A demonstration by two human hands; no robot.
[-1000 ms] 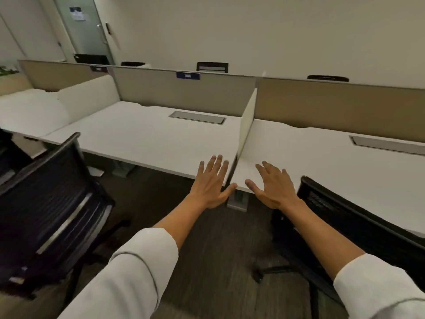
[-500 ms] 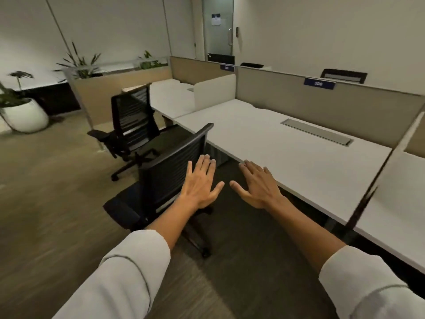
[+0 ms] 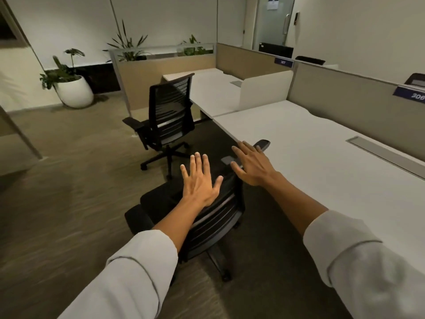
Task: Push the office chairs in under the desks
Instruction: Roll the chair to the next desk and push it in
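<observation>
Two blue partition tags (image 3: 283, 62) carry numbers — the far one "307", the near one (image 3: 411, 94) "308".

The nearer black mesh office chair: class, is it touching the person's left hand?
Cannot tell. In the head view the open left hand overlaps the top of the nearer black mesh office chair, but no contact or gap shows plainly.

An open-plan office; partitioned desks (image 3: 310, 143) (numbered 307, 308), mesh swivel chairs (image 3: 169, 116), potted plants (image 3: 73, 88).
</observation>
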